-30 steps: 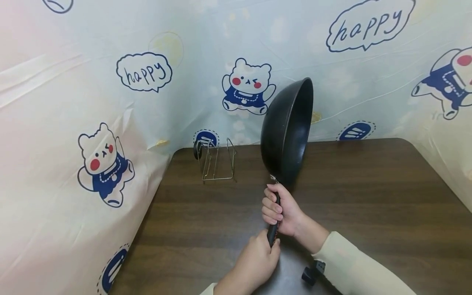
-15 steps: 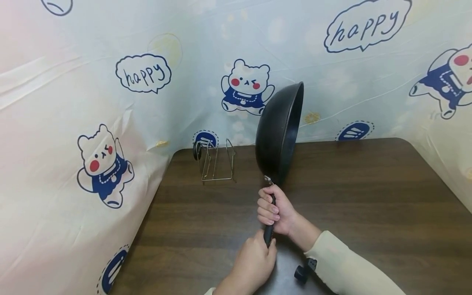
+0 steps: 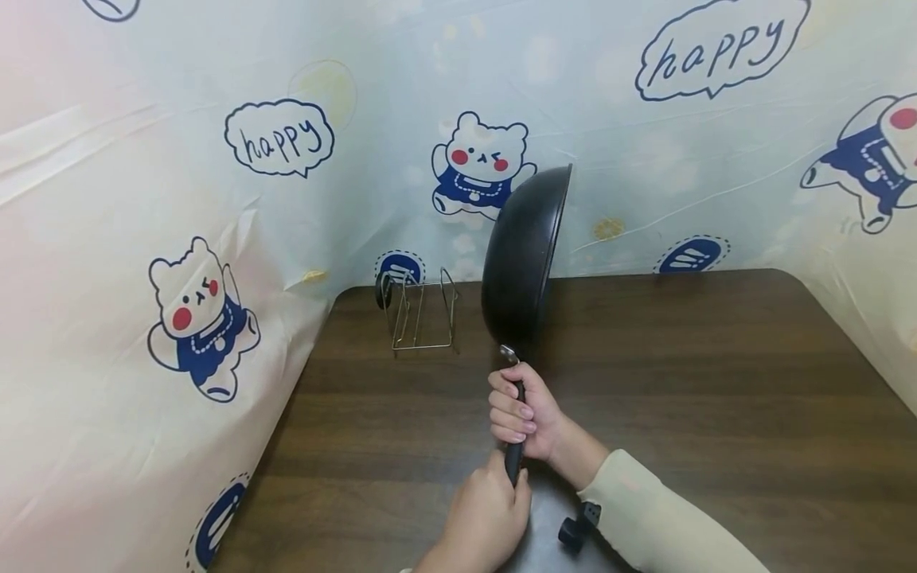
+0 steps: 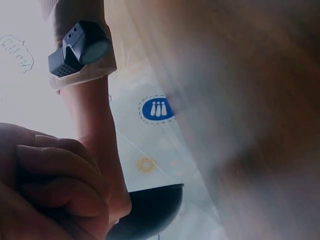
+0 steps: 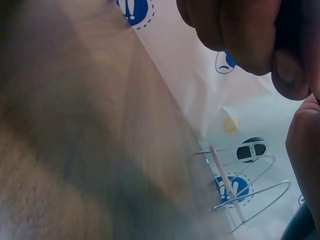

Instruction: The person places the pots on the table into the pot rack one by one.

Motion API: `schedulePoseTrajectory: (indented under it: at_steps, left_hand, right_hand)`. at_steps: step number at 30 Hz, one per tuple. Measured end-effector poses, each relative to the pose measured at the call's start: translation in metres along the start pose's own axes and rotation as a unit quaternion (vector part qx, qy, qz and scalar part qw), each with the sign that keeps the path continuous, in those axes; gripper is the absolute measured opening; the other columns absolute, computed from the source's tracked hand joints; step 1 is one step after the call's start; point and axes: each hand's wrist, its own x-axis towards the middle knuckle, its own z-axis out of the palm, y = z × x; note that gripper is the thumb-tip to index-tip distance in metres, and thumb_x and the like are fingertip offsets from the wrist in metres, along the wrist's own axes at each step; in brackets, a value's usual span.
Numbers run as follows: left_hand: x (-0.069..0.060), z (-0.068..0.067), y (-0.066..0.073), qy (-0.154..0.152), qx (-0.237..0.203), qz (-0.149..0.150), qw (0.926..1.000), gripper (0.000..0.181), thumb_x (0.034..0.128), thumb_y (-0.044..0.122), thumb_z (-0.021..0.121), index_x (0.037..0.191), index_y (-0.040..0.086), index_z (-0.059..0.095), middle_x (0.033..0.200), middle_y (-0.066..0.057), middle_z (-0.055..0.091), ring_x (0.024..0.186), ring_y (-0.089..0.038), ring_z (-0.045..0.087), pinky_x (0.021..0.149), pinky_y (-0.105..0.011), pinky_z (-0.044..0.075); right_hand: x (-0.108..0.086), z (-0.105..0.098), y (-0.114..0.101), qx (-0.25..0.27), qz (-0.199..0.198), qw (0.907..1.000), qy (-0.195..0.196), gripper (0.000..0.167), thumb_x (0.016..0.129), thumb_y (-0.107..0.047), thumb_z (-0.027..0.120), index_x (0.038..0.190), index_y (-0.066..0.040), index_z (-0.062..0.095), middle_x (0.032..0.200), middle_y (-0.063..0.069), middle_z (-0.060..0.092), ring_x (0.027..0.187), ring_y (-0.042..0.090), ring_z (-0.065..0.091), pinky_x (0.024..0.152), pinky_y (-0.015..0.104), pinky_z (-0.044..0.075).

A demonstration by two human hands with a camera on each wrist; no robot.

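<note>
Wok has swung left, nearer the rack. Right hand and left hand grip its handle; left grip partly hidden.

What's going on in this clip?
A person holds up a black wok over a brown table, its opening turned to the right. The right hand grips the handle higher up, and the left hand grips its lower end. A wire rack sits untouched near the table's far left corner.
</note>
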Motion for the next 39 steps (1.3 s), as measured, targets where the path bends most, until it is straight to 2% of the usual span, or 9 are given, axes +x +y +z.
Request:
schedulePoseTrajectory:
  at_steps: [4, 9, 18, 22, 26, 31, 36, 39]
  left_hand:
    - [-0.002, -0.003, -0.001, 0.003, -0.002, 0.0, 1.0, 0.022, 0.0926, 0.024, 0.064, 0.085, 0.006, 0.054, 0.057, 0.003, 0.049, 0.044, -0.009, 0.046, 0.039, -0.029, 0.034]
    - [-0.001, -0.009, -0.003, 0.02, 0.01, 0.004, 0.9997, 0.022, 0.0922, 0.024, 0.064, 0.084, 0.006, 0.054, 0.058, 0.001, 0.05, 0.045, -0.012, 0.05, 0.039, -0.03, 0.035]
    - [0.003, -0.02, -0.008, 0.042, 0.025, 0.011, 0.9987, 0.022, 0.0925, 0.023, 0.064, 0.086, 0.004, 0.053, 0.057, 0.002, 0.048, 0.043, -0.008, 0.045, 0.037, -0.027, 0.033]
    - [0.008, -0.03, -0.009, 0.061, 0.044, 0.017, 0.997, 0.023, 0.0916, 0.022, 0.064, 0.086, 0.004, 0.052, 0.056, 0.003, 0.046, 0.042, -0.008, 0.043, 0.036, -0.026, 0.032]
    - [0.014, -0.042, -0.01, 0.064, 0.062, 0.016, 0.9959, 0.024, 0.0919, 0.023, 0.063, 0.089, 0.002, 0.052, 0.056, 0.002, 0.045, 0.041, -0.009, 0.043, 0.036, -0.026, 0.032]
    - [0.019, -0.057, -0.013, 0.065, 0.069, 0.013, 0.9954, 0.024, 0.0927, 0.023, 0.062, 0.089, 0.002, 0.051, 0.055, 0.002, 0.044, 0.041, -0.009, 0.041, 0.036, -0.026, 0.032]
    - [0.023, -0.07, -0.017, 0.088, 0.081, 0.018, 0.9927, 0.023, 0.0925, 0.021, 0.061, 0.087, 0.001, 0.051, 0.055, 0.0, 0.045, 0.04, -0.011, 0.042, 0.036, -0.026, 0.031]
    - [0.024, -0.075, -0.02, 0.09, 0.079, 0.008, 0.9928, 0.023, 0.0928, 0.02, 0.06, 0.086, 0.001, 0.05, 0.055, 0.0, 0.044, 0.04, -0.011, 0.042, 0.035, -0.026, 0.031]
  right_hand:
    - [0.005, 0.002, 0.002, 0.006, 0.003, 0.9999, -0.011, 0.027, 0.098, -0.029, 0.027, 0.074, -0.016, 0.033, 0.046, -0.007, 0.03, 0.034, 0.005, 0.036, 0.038, 0.018, 0.033]
    - [0.014, 0.006, 0.004, -0.004, 0.002, 1.0, 0.001, 0.029, 0.099, -0.029, 0.02, 0.079, -0.016, 0.036, 0.047, -0.008, 0.031, 0.034, 0.005, 0.034, 0.038, 0.017, 0.032]
    - [0.035, 0.013, 0.001, -0.015, 0.021, 0.9995, -0.019, 0.038, 0.099, -0.029, 0.017, 0.067, -0.016, 0.03, 0.044, -0.007, 0.033, 0.032, 0.005, 0.036, 0.037, 0.018, 0.033]
    - [0.05, 0.021, -0.004, -0.021, 0.035, 0.9988, -0.028, 0.036, 0.098, -0.028, 0.019, 0.065, -0.016, 0.03, 0.043, -0.008, 0.035, 0.032, 0.005, 0.038, 0.036, 0.018, 0.034]
    - [0.064, 0.028, -0.009, -0.021, 0.047, 0.9977, -0.044, 0.037, 0.098, -0.028, 0.018, 0.064, -0.016, 0.03, 0.042, -0.007, 0.037, 0.031, 0.006, 0.04, 0.035, 0.018, 0.034]
    - [0.082, 0.036, -0.013, -0.029, 0.061, 0.9958, -0.061, 0.039, 0.098, -0.029, 0.019, 0.063, -0.016, 0.031, 0.041, -0.007, 0.038, 0.031, 0.006, 0.04, 0.035, 0.018, 0.034]
    - [0.102, 0.043, -0.015, -0.036, 0.08, 0.9937, -0.07, 0.04, 0.097, -0.029, 0.016, 0.062, -0.016, 0.033, 0.04, -0.007, 0.036, 0.03, 0.006, 0.037, 0.035, 0.019, 0.032]
    - [0.112, 0.044, -0.014, -0.038, 0.093, 0.9922, -0.074, 0.04, 0.096, -0.028, 0.016, 0.063, -0.016, 0.033, 0.04, -0.007, 0.036, 0.03, 0.005, 0.037, 0.034, 0.019, 0.031]
